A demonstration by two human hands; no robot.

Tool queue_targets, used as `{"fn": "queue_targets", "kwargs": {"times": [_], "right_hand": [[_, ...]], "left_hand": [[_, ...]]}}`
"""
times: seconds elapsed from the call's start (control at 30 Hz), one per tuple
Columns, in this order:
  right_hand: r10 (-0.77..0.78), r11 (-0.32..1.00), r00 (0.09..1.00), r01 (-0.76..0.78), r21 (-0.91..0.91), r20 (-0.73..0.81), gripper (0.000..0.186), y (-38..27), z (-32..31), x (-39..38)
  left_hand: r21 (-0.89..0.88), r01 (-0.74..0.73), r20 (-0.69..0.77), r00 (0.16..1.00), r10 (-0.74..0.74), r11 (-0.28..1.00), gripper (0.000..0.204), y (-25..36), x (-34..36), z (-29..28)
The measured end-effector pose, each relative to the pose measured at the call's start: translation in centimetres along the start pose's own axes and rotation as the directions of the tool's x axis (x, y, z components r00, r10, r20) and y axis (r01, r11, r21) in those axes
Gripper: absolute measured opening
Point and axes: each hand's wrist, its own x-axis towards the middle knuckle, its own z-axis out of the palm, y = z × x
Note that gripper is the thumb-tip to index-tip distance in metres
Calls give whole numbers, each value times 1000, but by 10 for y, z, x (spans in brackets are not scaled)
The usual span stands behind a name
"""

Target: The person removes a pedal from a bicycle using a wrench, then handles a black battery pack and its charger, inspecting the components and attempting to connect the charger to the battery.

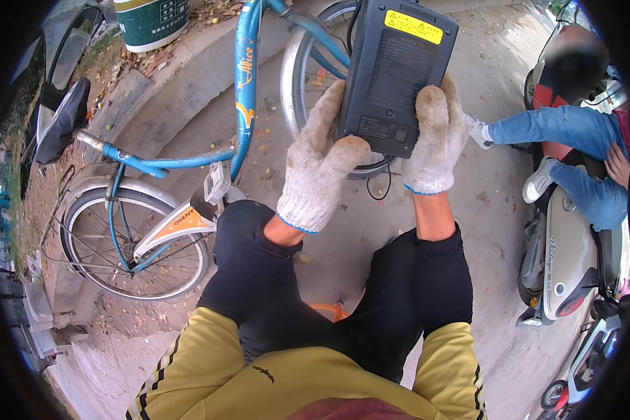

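Black and flat, the box (402, 80) is held up in front of the person, its long sides running near to far at a slight slant, with a bright yellow label (414, 26) across its far end. The white-gloved left hand (320, 164) is partly closed on the box's left edge, its thumb lying over the near left corner. The white-gloved right hand (435, 143) is likewise partly closed, gripping the right edge with its thumb against the face; how the fingers sit behind the box I cannot tell. (Both gloves are stained brownish toward the fingertips.)

A thin dark cord (389, 180) loops down just on the near side of the box, though where it ends is hidden. Behind the box, and partly covered by it, shows the front wheel (292, 87) of a blue bicycle (246, 77), which stands on the left. Farther left and far off is a white and green bucket (152, 28), beyond a concrete kerb (189, 84). Well to the right are another person's legs in blue jeans (574, 127), near a pale scooter (560, 259).
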Motion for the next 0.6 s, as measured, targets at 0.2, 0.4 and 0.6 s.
{"fn": "queue_targets", "kwargs": {"times": [0.2,0.4,0.6], "right_hand": [[-36,998,999,36,-46,4,83,2,0,0],[-27,997,1000,28,-67,6,82,2,1,-1],[-17,999,1000,17,-44,8,82,3,1,-1]], "left_hand": [[21,7,-2,1000,-7,1000,88,2,0,-2],[-9,10,-1,1000,-10,1000,88,1,0,-3],[-15,0,1,1000,0,1000,88,1,0,-3]]}}
